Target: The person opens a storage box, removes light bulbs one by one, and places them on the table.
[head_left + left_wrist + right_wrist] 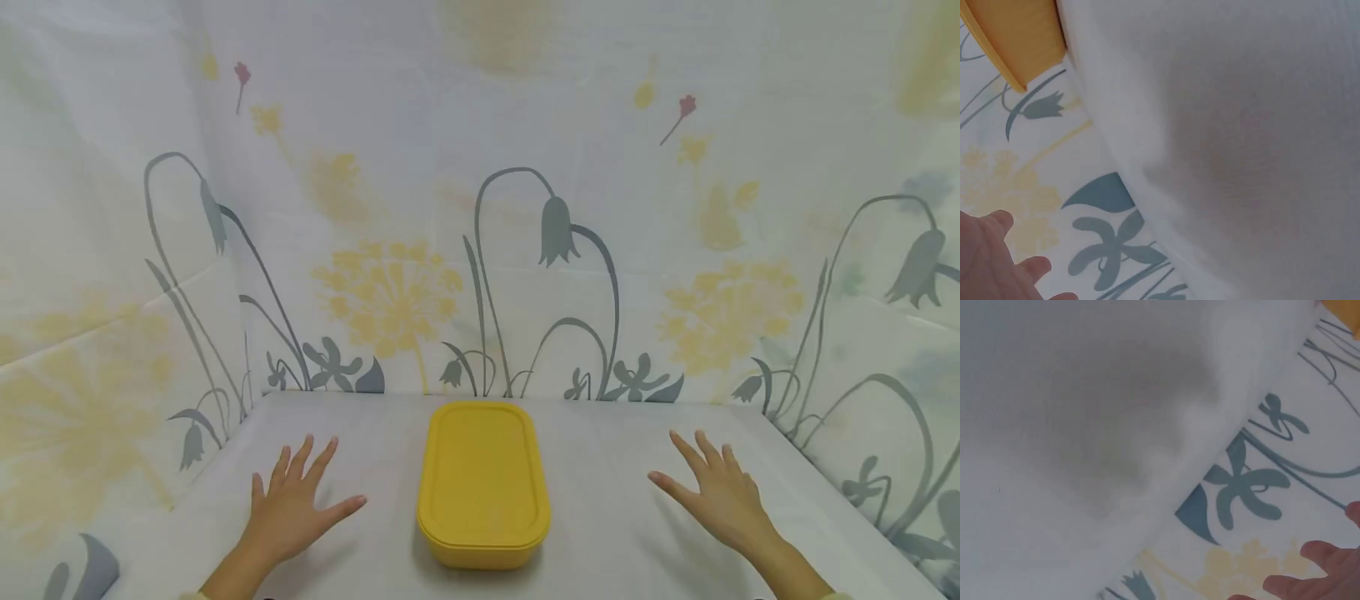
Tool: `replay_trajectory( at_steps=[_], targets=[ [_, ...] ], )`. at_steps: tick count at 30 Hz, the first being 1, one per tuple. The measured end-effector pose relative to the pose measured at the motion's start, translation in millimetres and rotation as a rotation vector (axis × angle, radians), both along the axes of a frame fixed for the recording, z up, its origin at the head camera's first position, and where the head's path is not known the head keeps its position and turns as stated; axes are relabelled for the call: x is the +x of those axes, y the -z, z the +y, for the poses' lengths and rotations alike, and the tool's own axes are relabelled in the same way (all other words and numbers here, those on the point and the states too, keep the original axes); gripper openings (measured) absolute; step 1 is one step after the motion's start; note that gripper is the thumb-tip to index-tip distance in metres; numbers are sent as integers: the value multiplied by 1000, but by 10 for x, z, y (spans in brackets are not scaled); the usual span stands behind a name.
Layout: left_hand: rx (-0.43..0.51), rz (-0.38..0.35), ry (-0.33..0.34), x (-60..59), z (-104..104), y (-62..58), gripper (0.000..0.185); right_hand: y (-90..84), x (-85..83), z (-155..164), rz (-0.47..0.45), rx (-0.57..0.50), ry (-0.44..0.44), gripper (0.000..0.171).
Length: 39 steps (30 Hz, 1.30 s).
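A yellow rectangular box with rounded corners and a fitted yellow lid stands on the white table, in the middle of the head view. To its left hovers my left hand, fingers spread, touching nothing. My right hand is held apart from the box on the other side, its fingers also spread and holding nothing. The left wrist view catches a corner of the yellow box and part of the left hand. In the right wrist view, fingertips of the right hand show at the lower right.
A white table surface lies under both hands, with soft hand shadows on it. White cloth walls printed with grey and yellow flowers enclose the table at the back and on both sides.
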<state>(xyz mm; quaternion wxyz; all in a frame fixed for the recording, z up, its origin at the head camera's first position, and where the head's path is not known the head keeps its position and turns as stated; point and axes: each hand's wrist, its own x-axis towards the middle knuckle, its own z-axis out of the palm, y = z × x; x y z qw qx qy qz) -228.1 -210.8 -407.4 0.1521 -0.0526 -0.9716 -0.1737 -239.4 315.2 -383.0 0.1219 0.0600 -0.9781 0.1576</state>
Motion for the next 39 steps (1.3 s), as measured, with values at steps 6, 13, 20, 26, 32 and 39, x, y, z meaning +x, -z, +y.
replay_trajectory(
  at_steps=[6,13,20,26,32,39],
  targets=[
    [90,-24,31,-3,48,-26,96,-6,-19,-151,-78,-162,-29,76],
    [246,-13,98,-30,80,-49,103,8,-4,-256,-157,-277,-53,73],
    [393,-109,136,-49,156,-53,103,8,4,-364,-178,-340,-60,74],
    [514,-142,170,-66,259,-85,99,13,3,-456,-186,-378,-59,77],
    [655,-207,174,-109,380,-94,97,37,-38,-540,-178,-396,-63,83],
    [762,-260,137,-135,504,-68,91,74,-81,-661,-151,-410,-64,84]
  ],
)
